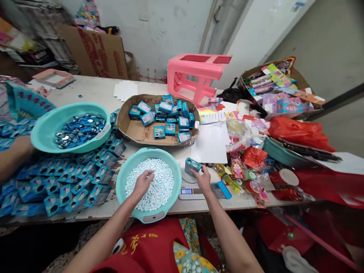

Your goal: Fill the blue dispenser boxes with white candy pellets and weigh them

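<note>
Right hand (203,179): blue box (192,165) is being grasped by fingers
Left hand (143,184): grip cannot be told
Scale (191,192): blurred 156… is being shown

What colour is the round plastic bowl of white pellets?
The round plastic bowl is light turquoise, clearest in the head view.

a small workshop, by its scale (192,195), pellet basin (120,184) and massed blue boxes (82,184).

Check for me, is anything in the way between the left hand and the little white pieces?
Nothing visible is in the way. The left hand is inside the rim of the turquoise bowl, right over the white pieces.
</note>
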Tool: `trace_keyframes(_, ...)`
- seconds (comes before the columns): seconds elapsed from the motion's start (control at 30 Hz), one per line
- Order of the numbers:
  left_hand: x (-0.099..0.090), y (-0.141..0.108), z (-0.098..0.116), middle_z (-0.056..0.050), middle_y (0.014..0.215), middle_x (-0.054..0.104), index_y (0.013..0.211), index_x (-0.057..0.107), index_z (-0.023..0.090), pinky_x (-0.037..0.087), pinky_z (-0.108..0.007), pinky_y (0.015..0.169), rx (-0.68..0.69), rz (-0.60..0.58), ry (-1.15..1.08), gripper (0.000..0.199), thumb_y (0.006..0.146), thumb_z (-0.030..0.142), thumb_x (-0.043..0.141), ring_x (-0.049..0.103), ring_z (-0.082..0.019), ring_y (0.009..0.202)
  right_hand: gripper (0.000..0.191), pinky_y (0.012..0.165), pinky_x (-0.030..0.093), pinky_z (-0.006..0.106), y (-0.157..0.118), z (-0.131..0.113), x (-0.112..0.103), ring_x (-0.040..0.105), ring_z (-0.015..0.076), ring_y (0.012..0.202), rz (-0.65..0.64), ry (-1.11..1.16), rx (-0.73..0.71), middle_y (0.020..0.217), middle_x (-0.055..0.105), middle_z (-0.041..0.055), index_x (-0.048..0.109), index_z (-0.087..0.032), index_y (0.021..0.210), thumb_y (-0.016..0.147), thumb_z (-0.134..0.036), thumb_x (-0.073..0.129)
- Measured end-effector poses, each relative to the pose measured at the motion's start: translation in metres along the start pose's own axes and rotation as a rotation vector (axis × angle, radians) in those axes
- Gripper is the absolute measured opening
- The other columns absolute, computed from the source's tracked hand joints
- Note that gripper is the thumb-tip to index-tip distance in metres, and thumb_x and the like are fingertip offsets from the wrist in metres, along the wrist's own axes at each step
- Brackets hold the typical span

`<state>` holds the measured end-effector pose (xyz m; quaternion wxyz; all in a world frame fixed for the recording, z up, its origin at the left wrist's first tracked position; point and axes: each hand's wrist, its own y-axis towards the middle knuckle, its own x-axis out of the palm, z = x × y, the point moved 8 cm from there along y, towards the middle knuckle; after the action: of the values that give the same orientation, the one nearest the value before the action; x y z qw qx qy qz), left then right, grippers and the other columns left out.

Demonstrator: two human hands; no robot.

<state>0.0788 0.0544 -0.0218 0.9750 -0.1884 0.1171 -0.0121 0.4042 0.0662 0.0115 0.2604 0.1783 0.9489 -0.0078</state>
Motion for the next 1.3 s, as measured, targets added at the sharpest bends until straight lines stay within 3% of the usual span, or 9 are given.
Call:
trace_keyframes(0.13, 0.018, -0.006, 0.026, -0.013, 0.103, 0.066, 0.108, 0.061, 0.016, 0.047, -0.034, 0.078, -0.184, -0.018, -0.538, 0.055, 0.075, 0.06, 0.057, 0.063, -0.023, 0.089, 0.036, 0.084, 0.044, 0.037, -0.017, -0.079, 0.003, 0.056, 0.0227, 0.094, -0.105, -0.037, -0.233, 0.098, 0.062, 0.0053, 0.061, -0.021, 0.1, 0.072, -0.043, 0.069)
trace_keyframes(0.23, 0.032, -0.003, 0.05, -0.012, 0.108, 0.065, 0.109, 0.061, 0.017, 0.046, -0.03, 0.078, -0.259, -0.025, -0.884, 0.056, 0.082, 0.063, 0.045, 0.062, -0.02, 0.093, 0.032, 0.085, 0.042, 0.039, -0.033, -0.124, 0.03, 0.056, 0.0235, 0.095, -0.239, -0.13, -0.398, 0.098, 0.063, 0.0055, 0.061, -0.024, 0.102, 0.075, -0.038, 0.069)
trace_keyframes(0.37, 0.038, -0.001, 0.049, -0.009, 0.086, 0.066, 0.088, 0.064, 0.012, 0.044, -0.024, 0.065, -0.41, 0.066, -1.119, 0.04, 0.087, 0.048, 0.047, 0.06, -0.014, 0.072, 0.029, 0.079, 0.042, 0.038, -0.044, -0.138, 0.068, 0.057, 0.0244, 0.09, -0.316, -0.218, -0.443, 0.09, 0.064, 0.005, 0.062, -0.023, 0.098, 0.075, -0.038, 0.069)
trace_keyframes(0.53, 0.026, -0.008, 0.039, -0.006, 0.075, 0.063, 0.081, 0.063, 0.011, 0.045, -0.024, 0.062, -0.437, 0.131, -1.277, 0.03, 0.088, 0.036, 0.048, 0.06, -0.013, 0.066, 0.034, 0.082, 0.039, 0.037, -0.054, -0.149, 0.073, 0.056, 0.0235, 0.093, -0.28, -0.25, -0.486, 0.095, 0.064, 0.0045, 0.061, -0.024, 0.103, 0.075, -0.041, 0.069)
trace_keyframes(0.7, 0.017, -0.007, 0.033, -0.006, 0.075, 0.063, 0.074, 0.063, 0.012, 0.046, -0.023, 0.065, -0.423, 0.172, -1.258, 0.021, 0.086, 0.026, 0.053, 0.059, -0.012, 0.067, 0.032, 0.077, 0.039, 0.036, -0.056, -0.142, 0.08, 0.056, 0.0243, 0.09, -0.288, -0.285, -0.439, 0.092, 0.065, 0.005, 0.063, -0.023, 0.1, 0.075, -0.043, 0.068)
trace_keyframes(0.83, 0.016, -0.01, 0.03, -0.005, 0.076, 0.063, 0.075, 0.064, 0.014, 0.046, -0.024, 0.068, -0.419, 0.128, -1.223, 0.014, 0.08, 0.025, 0.059, 0.059, -0.012, 0.07, 0.036, 0.077, 0.04, 0.037, -0.058, -0.136, 0.08, 0.055, 0.0245, 0.091, -0.244, -0.238, -0.403, 0.093, 0.065, 0.0051, 0.062, -0.023, 0.101, 0.073, -0.045, 0.069)
trace_keyframes(1.03, 0.008, -0.01, 0.036, -0.003, 0.074, 0.064, 0.077, 0.069, 0.012, 0.044, -0.025, 0.07, -0.117, 0.077, -0.843, 0.029, 0.05, 0.018, 0.08, 0.057, -0.011, 0.069, 0.035, 0.078, 0.042, 0.037, -0.064, -0.136, 0.076, 0.054, 0.0256, 0.091, -0.231, -0.196, -0.338, 0.09, 0.066, 0.0051, 0.065, -0.023, 0.098, 0.07, -0.041, 0.073)
trace_keyframes(1.2, 0.002, -0.004, 0.023, -0.005, 0.074, 0.064, 0.081, 0.067, 0.013, 0.046, -0.029, 0.07, -0.152, 0.054, -0.778, 0.031, 0.055, 0.028, 0.075, 0.059, -0.014, 0.067, 0.036, 0.077, 0.045, 0.037, -0.069, -0.121, 0.06, 0.057, 0.0248, 0.09, -0.194, -0.053, -0.133, 0.092, 0.067, 0.0043, 0.067, -0.023, 0.096, 0.066, -0.043, 0.074)
trace_keyframes(1.3, -0.012, 0.001, 0.02, -0.008, 0.084, 0.066, 0.084, 0.067, 0.016, 0.046, -0.037, 0.081, -0.023, -0.013, -0.399, 0.027, 0.061, 0.03, 0.07, 0.062, -0.021, 0.083, 0.04, 0.076, 0.048, 0.036, -0.073, -0.099, 0.039, 0.061, 0.0238, 0.087, -0.17, 0.101, 0.036, 0.096, 0.068, 0.0043, 0.065, -0.022, 0.099, 0.068, -0.044, 0.072)
